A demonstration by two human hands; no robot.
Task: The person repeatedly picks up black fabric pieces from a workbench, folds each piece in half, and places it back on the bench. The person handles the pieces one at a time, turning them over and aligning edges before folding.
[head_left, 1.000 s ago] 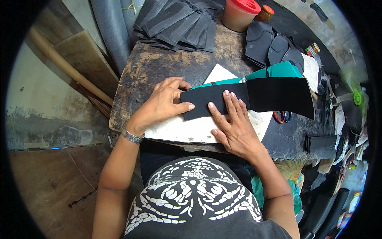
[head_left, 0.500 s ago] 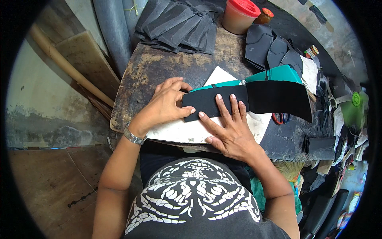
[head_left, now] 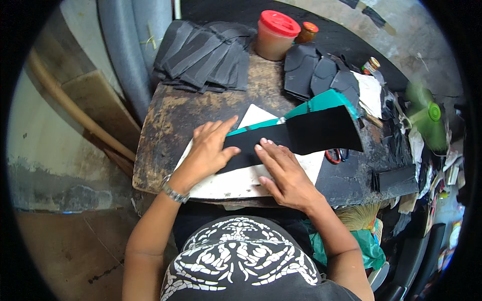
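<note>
Black sheet material (head_left: 301, 138) lies flat on a white board (head_left: 241, 183) at the front of the worktop (head_left: 165, 130), a teal layer (head_left: 326, 100) under its far edge. Left hand (head_left: 208, 150) presses its left end, right hand (head_left: 283, 173) its near edge, fingers (head_left: 268, 150) spread flat, gripping nothing.

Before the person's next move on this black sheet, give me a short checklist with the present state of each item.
1. Left hand flat on the black sheet: ok.
2. Right hand flat on the sheet's lower edge: ok.
3. Sheet lying over the white board: ok.
4. Teal sheet lined up beneath the black one: cannot tell, only its upper edge shows.
5. Red-handled scissors apart from both hands: ok.
6. Red-lidded jar upright, away from the work: ok.
</note>
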